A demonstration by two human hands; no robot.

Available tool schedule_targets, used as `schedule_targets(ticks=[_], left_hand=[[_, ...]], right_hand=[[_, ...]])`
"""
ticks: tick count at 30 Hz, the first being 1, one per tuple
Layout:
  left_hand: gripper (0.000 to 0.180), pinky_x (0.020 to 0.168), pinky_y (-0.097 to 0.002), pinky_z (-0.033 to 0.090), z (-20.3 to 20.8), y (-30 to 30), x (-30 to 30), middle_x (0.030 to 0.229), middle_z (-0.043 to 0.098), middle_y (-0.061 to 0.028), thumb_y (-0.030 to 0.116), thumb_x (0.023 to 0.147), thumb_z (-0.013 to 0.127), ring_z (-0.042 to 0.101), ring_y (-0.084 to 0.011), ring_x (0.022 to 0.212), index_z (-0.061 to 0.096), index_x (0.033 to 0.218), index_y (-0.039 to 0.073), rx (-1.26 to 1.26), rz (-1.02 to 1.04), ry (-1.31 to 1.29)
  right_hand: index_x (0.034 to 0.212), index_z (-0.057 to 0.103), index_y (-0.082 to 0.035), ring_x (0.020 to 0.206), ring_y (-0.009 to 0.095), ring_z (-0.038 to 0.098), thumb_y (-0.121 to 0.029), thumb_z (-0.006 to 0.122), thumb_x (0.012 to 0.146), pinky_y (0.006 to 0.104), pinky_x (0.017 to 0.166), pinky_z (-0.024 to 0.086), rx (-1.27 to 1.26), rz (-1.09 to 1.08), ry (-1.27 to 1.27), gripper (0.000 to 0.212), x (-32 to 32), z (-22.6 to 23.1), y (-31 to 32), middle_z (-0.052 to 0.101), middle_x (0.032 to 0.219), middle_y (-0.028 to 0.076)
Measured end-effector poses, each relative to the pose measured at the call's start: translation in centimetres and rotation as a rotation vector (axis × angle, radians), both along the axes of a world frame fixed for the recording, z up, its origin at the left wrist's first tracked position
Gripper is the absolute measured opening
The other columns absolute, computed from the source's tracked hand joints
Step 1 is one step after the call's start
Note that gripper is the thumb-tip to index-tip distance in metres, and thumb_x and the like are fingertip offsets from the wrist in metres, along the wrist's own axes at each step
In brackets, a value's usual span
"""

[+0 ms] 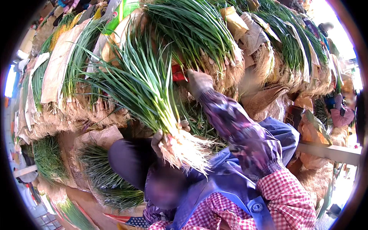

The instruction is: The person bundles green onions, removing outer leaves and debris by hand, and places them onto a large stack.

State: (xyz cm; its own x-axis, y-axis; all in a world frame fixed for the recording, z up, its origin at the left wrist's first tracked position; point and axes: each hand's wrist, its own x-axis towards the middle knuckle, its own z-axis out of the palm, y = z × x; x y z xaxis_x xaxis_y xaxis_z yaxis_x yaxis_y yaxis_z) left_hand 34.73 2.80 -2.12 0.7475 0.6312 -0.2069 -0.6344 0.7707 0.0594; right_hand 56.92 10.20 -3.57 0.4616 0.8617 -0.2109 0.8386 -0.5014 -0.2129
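My left hand, in a greyish glove, is closed round the base of a big bunch of green onions. The long green leaves fan up and to the left, while the pale stringy roots hang toward my lap. Farther up, my right hand, also gloved, is closed beside the white bulbs of another green onion pile. Its fingertips meet a red object that is partly covered by leaves. What that hand holds, if anything, is hidden.
Rows of green onions with brown paper sheets lie to the left and far right. Loose greens rest at lower left. A pale bar runs at right, and another person in pink is near the right edge.
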Motion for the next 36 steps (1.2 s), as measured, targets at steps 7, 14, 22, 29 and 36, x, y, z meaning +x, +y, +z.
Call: schedule_targets(ticks=[7,14,22,29,36], left_hand=[[0.058,0.07,-0.0363,0.05,-3.0,1.8,-1.1,0.093,0.055,-0.0155,0.027,0.083,0.056,0.057,-0.0216,0.077,0.035,0.125,-0.008,0.157,-0.143,-0.084],[0.054,0.067,-0.04,0.052,-4.3,0.3,-0.3,0.09,0.059,-0.0163,0.029,0.082,0.057,0.059,-0.0245,0.071,0.044,0.117,-0.009,0.139,-0.121,0.154],[0.049,0.076,-0.0415,0.048,-6.6,-0.5,-0.6,0.091,0.058,-0.0156,0.028,0.081,0.058,0.058,-0.0245,0.078,0.046,0.115,-0.005,0.104,-0.207,0.181],[0.05,0.076,-0.0423,0.048,-2.9,-0.7,0.9,0.091,0.057,-0.0171,0.027,0.082,0.056,0.059,-0.0261,0.077,0.042,0.117,-0.006,0.028,-0.131,-0.069],[0.051,0.077,-0.0395,0.048,-4.8,-0.7,0.4,0.09,0.057,-0.0181,0.027,0.082,0.055,0.059,-0.0265,0.074,0.041,0.115,-0.009,0.086,-0.101,0.031]], right_hand=[[0.094,0.063,0.001,0.079,0.016,0.063,-0.03,0.069,0.082,0.0315,0.066,0.051,0.167,0.013,0.897,0.034,-0.7,0.6,-4.1,0.067,0.085,0.009],[0.097,0.063,0.003,0.084,0.018,0.063,-0.033,0.064,0.086,0.0314,0.075,0.05,0.276,-0.045,0.723,0.037,-3.2,-2.0,-7.1,0.068,0.087,0.013],[0.08,0.062,-0.005,0.073,0.033,0.062,-0.027,0.058,0.084,0.0418,0.072,0.05,0.286,0.361,0.442,0.022,-3.4,-1.6,-8.3,0.062,0.074,0.014],[0.105,0.066,-0.016,0.079,0.026,0.066,-0.047,0.062,0.078,0.0369,0.072,0.052,-0.892,0.304,0.033,0.042,2.0,-6.9,-10.1,0.068,0.086,0.007],[0.103,0.065,-0.006,0.087,0.023,0.063,-0.041,0.061,0.086,0.0363,0.076,0.052,0.05,-0.245,1.232,0.039,-1.8,-1.9,-6.6,0.067,0.094,0.014]])
